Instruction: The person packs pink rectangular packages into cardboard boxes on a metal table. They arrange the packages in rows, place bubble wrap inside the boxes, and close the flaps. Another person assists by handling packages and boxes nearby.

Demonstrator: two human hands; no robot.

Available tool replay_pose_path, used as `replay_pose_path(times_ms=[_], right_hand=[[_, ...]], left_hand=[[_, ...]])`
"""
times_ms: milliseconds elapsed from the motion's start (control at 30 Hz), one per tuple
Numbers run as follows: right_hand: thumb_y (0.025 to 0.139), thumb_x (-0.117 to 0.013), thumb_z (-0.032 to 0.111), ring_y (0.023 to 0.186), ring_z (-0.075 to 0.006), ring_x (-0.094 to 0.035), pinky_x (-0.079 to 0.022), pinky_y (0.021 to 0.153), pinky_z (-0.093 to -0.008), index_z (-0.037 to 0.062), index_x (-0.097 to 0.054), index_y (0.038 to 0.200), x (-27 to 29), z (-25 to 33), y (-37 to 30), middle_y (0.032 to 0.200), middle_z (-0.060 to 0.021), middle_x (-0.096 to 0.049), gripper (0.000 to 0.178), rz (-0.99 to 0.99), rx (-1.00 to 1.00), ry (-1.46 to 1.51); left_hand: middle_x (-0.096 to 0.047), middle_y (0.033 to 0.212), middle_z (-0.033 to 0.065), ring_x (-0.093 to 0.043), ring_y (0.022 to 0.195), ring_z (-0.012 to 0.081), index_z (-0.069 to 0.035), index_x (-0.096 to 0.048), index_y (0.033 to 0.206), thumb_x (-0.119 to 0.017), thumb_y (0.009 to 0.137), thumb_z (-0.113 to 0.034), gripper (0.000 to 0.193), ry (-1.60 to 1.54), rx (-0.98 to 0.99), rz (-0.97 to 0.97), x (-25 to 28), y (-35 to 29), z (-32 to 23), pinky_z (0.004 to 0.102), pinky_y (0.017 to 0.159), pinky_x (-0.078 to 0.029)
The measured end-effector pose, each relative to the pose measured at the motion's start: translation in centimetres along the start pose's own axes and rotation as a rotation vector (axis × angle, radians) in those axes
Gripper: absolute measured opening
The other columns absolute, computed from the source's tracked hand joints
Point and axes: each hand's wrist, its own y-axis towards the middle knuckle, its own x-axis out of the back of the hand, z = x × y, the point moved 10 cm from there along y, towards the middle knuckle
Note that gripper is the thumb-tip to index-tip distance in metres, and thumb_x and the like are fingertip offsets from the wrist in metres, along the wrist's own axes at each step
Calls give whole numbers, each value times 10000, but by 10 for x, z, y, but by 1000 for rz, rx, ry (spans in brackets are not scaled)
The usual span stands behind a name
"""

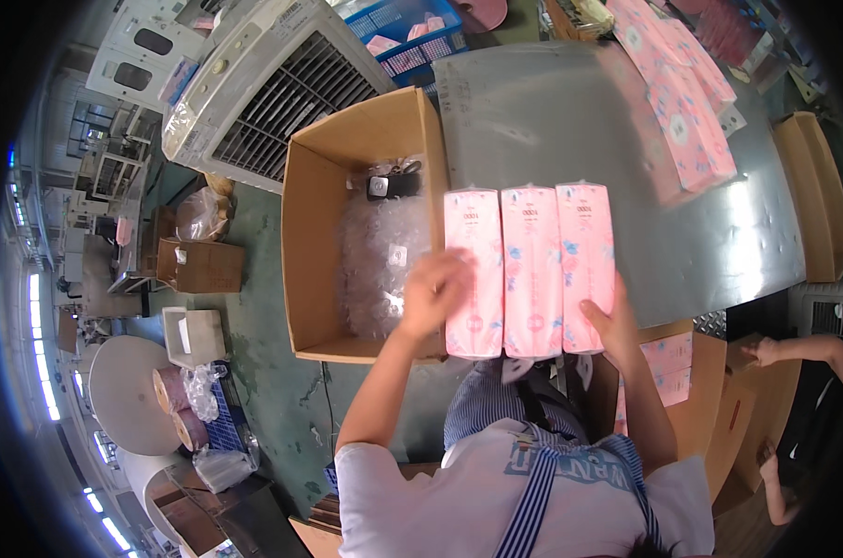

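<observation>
Right of the open cardboard box (pixel 314 223), three pink floral tissue packs (pixel 531 251) line up, right hand (pixel 617 324) pinching their right end, likely for alignment; left hand (pixel 435 293) fingers too blurred to tell.

Carton (pixel 310 251) left, three packs (pixel 531 246) centre, worktop (pixel 524 112) beyond.
I see plastic (pixel 380 256) inside the carton, a crate (pixel 455 39) behind it, more packs (pixel 684 135) on the worktop's far right side, and another carton (pixel 708 372) holding further packs (pixel 671 358) at near right.

Three packs (pixel 531 270): pink, blue flower print. Table (pixel 533 121): silver-grey. Carton (pixel 314 251): brown. Apron (pixel 528 502): blue-and-white stripes. Shirt (pixel 403 507): white, blue printed patch. Basket (pixel 454 42): bright blue. Floor (pixel 259 279): dull green.
</observation>
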Motion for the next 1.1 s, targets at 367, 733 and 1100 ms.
replay_pose_path(times_ms=[367, 733, 1100], right_hand=[[808, -665, 190, 1071, -222, -565, -458, 907, -343, -16, -393, 1349, 11, -12, -8, 1210, -138, -565, 639, -57, -309, -45], [825, -701, 318, 1097, -211, -539, -434, 937, -335, -21, -382, 1354, 2, -16, -9, 1215, -124, -554, 705, -88, -389, 32], [795, -654, 149, 1138, -309, -519, -415, 954, -403, -2, -427, 1335, 8, 33, 3, 1259, -182, -525, 604, -173, -75, -539]], left_hand=[[-520, 1210, 179, -503, 1138, 306, -203, -557, 1239, -718, 745, -329, 535, 636, 1059, -32, 30, 7, 395, 422, 930, -455], [-594, 1137, 74, -519, 1067, 299, -162, -674, 871, -663, 812, -244, 101, 738, 534, -302, 56, 22, 370, 444, 872, -448], [-659, 849, 58, -646, 742, 133, -66, -566, 913, -614, 886, -38, 62, -1086, 580, -147, 21, 80, 145, 263, 591, -555]])
